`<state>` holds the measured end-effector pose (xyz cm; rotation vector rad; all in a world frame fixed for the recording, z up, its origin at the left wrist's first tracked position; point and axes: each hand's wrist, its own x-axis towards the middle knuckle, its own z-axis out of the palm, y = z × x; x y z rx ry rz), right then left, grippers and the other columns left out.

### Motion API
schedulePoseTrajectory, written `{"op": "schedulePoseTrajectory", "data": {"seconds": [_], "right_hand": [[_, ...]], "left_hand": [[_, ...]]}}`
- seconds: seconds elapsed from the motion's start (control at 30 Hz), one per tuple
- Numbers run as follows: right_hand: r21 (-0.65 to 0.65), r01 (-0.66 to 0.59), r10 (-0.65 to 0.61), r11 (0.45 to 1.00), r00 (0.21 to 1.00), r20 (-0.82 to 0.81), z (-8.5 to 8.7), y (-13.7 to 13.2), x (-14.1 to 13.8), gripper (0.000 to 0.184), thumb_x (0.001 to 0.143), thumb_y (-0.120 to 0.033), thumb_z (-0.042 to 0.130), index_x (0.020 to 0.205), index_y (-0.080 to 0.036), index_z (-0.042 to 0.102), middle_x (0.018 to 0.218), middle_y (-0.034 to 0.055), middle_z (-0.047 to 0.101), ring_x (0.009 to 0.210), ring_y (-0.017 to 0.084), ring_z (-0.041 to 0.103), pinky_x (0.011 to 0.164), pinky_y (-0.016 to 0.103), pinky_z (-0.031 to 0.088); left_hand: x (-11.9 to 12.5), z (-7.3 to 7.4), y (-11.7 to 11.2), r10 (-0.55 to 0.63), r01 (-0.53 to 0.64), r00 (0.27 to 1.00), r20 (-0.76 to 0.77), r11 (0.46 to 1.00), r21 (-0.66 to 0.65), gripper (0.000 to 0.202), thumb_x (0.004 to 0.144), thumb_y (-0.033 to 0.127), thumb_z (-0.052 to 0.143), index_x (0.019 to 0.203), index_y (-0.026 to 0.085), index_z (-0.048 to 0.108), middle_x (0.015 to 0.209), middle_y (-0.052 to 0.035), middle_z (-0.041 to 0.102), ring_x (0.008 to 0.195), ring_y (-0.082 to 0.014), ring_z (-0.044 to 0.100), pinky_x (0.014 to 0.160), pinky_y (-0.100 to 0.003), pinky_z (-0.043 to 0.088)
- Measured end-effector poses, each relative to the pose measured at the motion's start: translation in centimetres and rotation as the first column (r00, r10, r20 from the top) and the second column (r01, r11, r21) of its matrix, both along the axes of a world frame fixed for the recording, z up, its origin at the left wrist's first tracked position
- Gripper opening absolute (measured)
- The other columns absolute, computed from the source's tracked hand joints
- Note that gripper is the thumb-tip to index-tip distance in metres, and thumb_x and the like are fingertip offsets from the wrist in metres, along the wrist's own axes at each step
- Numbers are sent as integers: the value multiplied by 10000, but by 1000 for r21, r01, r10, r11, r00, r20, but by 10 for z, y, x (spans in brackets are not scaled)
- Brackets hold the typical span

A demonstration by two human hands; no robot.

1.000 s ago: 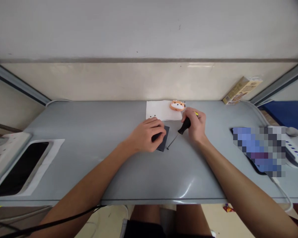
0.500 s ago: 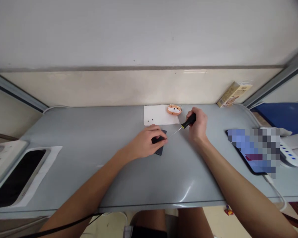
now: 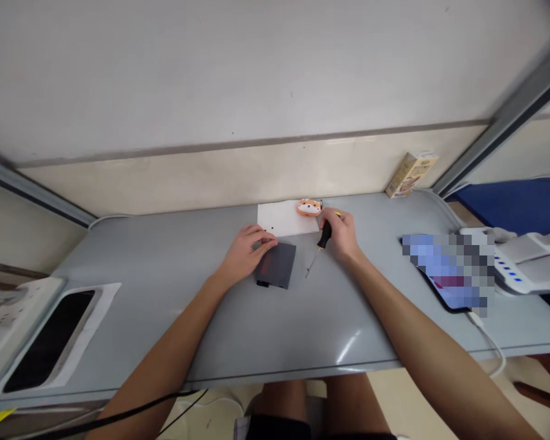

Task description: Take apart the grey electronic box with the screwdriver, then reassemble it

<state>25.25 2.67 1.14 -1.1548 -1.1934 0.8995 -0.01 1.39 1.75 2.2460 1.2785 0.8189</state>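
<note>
A small dark grey flat device lies on the grey table. My left hand rests at its upper left corner, fingers curled and pinched close to a white paper sheet that carries a few tiny dark screws. My right hand is closed round the black handle of a small screwdriver, whose thin shaft points down and left to the table just right of the device. An orange animal-shaped gadget sits on the paper's right end.
A phone lies in a white tray at the left. At the right are a blurred phone with a cable and a white power strip. A small carton leans on the back wall.
My left hand has come off the device and moved up to the paper's edge, uncovering the device. The screwdriver has swung from pointing at the device to pointing down beside it. The view shifted.
</note>
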Motion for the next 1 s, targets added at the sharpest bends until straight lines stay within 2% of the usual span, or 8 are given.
{"op": "schedulePoseTrajectory", "data": {"seconds": [0.1, 0.23, 0.37, 0.47, 0.6, 0.77, 1.0], "right_hand": [[7, -26, 25, 1000, 997, 71, 3, -3, -2, 326, 841, -304, 521, 534, -197, 538, 544, -24, 448, 567, 120, 409, 555, 279, 285], [56, 14, -18, 998, 998, 68, 7, -1, 5, 336, 821, -280, 513, 494, -205, 510, 525, -19, 422, 559, 127, 398, 536, 282, 283], [54, 83, -85, 995, 995, 53, 7, 1, 8, 355, 828, -293, 518, 484, -207, 513, 518, -19, 418, 547, 124, 391, 526, 283, 292], [38, 77, -80, 996, 994, 77, 5, 1, 5, 333, 830, -287, 525, 507, -204, 534, 520, -26, 415, 534, 118, 380, 518, 282, 286], [18, 110, -110, 994, 994, -23, 2, 2, 3, 357, 837, -333, 546, 505, -203, 540, 525, -26, 418, 524, 114, 364, 500, 276, 286], [-107, 180, -200, 978, 954, -223, 3, 5, 3, 346, 819, -431, 579, 559, -204, 557, 593, -18, 479, 537, 112, 384, 471, 253, 323], [-148, 158, -200, 976, 920, -336, 1, 7, 0, 333, 818, -450, 610, 611, -191, 585, 623, -17, 493, 547, 100, 411, 457, 233, 317]], "left_hand": [[9, 3, -8, -61, 61, 998, -9, 998, 25, 208, 995, 375, 623, 884, 228, 719, 908, -34, 673, 965, -208, 586, 917, -377, 475], [19, 8, -20, -146, 149, 988, -41, 987, 68, 218, 977, 394, 663, 843, 222, 682, 883, -30, 664, 926, -206, 565, 867, -365, 486], [22, 10, -25, -226, 235, 970, -94, 967, 102, 195, 988, 380, 659, 875, 222, 681, 904, -30, 680, 925, -205, 560, 933, -389, 479], [23, 10, -25, -263, 282, 954, -144, 950, 132, 175, 1001, 364, 645, 908, 227, 703, 912, -31, 677, 948, -209, 559, 981, -402, 464], [24, 10, -26, -279, 304, 944, -178, 944, 128, 167, 1001, 363, 650, 931, 229, 721, 937, -30, 675, 982, -211, 566, 956, -381, 465], [26, 5, -29, -288, 316, 932, -221, 943, 104, 160, 1001, 357, 651, 938, 225, 715, 937, -23, 687, 957, -205, 583, 948, -388, 462], [28, -4, -29, -184, 197, 977, -110, 972, 127, 204, 968, 393, 698, 878, 212, 673, 780, 8, 635, 810, -179, 581, 906, -377, 486]]}}
